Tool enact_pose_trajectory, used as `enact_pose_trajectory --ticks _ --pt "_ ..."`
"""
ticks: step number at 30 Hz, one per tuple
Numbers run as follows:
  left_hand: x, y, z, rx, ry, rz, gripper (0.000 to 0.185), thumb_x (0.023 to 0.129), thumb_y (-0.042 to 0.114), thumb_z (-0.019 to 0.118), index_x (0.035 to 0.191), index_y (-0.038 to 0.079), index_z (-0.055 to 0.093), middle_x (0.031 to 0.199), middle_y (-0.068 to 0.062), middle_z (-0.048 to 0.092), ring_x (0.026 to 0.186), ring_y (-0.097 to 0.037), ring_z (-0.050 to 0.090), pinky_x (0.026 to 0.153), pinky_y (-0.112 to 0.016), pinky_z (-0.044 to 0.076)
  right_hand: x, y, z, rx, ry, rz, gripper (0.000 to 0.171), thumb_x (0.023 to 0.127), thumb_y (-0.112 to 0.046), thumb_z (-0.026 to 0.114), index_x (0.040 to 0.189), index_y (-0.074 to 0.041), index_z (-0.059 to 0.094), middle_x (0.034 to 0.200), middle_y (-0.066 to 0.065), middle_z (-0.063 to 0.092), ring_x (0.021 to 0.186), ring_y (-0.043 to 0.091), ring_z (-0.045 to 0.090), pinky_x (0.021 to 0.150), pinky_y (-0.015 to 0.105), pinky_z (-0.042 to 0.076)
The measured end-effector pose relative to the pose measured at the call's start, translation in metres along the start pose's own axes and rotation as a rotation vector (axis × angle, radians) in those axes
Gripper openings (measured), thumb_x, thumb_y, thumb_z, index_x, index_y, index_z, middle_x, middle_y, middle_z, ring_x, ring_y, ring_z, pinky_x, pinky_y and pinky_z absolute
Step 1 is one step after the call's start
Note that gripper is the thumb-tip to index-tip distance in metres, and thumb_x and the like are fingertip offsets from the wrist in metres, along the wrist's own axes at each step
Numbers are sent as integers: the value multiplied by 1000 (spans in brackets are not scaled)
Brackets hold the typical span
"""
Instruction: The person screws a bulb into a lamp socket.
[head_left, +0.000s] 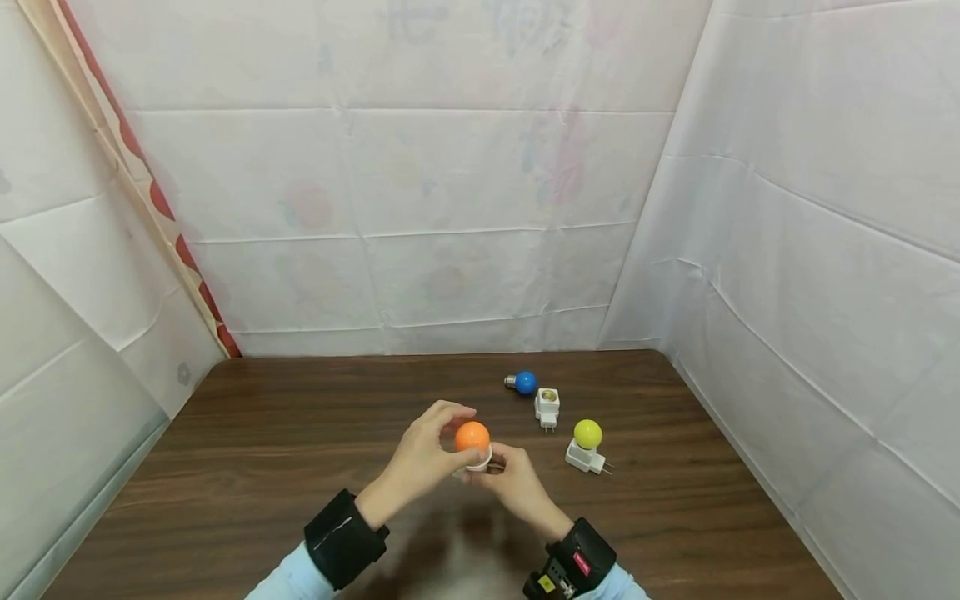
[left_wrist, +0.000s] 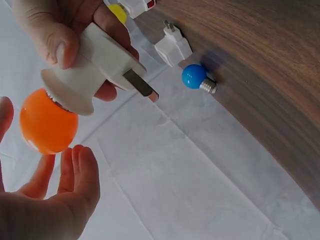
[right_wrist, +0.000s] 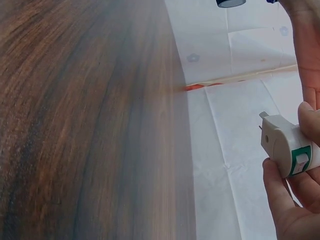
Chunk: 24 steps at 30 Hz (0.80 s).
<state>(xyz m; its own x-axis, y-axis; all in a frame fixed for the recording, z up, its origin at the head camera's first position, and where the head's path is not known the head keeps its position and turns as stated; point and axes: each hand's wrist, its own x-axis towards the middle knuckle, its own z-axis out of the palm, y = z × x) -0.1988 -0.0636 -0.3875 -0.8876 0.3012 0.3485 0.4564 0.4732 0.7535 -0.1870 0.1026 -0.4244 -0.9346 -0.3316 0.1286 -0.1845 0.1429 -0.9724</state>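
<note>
An orange light bulb sits in a white plug-in lamp socket above the table. My right hand grips the socket between thumb and fingers; its metal prongs show in the left wrist view. A green-framed switch is on the socket's side in the right wrist view. Around the bulb, my left hand is loosely cupped. In the left wrist view its fingertips lie at the bulb's underside, and its thumb stands apart from the glass. Whether the fingertips touch the bulb I cannot tell.
On the brown wooden table, right of my hands, lies a blue bulb. Near it is a white socket without a bulb. A yellow bulb stands in another white socket. White sheets hang around the table.
</note>
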Motion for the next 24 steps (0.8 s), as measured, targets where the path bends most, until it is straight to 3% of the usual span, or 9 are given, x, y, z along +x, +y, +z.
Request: enact_pose_trajectory --ticks 7,12,18,24 --pt "1 -4 1 -9 -34 53 38 75 21 76 110 15 63 105 7 58 90 -13 60 76 -24 52 1 -1 1 5 -17 11 31 79 -3 69 107 6 62 103 20 65 85 2 62 75 21 53" --pt "0 -5 -1 -38 -94 125 36 80 14 71 115 13 61 113 3 59 98 -15 60 82 -30 51 0 -3 1 7 -21 13 32 79 -2 69 108 6 61 102 20 65 83 2 62 74 20 52" --pt "0 -8 -3 -96 -161 193 36 86 19 63 120 7 58 119 -6 57 106 -21 58 90 -35 48 -1 -6 0 11 -26 17 33 79 -4 69 110 5 60 103 20 65 85 3 63 75 20 53" --pt "-1 -9 -5 -202 -220 176 38 86 17 60 122 5 56 123 -11 56 112 -25 55 95 -42 44 -1 -4 0 21 -42 22 34 79 -4 69 111 5 60 105 20 65 85 2 63 75 21 53"
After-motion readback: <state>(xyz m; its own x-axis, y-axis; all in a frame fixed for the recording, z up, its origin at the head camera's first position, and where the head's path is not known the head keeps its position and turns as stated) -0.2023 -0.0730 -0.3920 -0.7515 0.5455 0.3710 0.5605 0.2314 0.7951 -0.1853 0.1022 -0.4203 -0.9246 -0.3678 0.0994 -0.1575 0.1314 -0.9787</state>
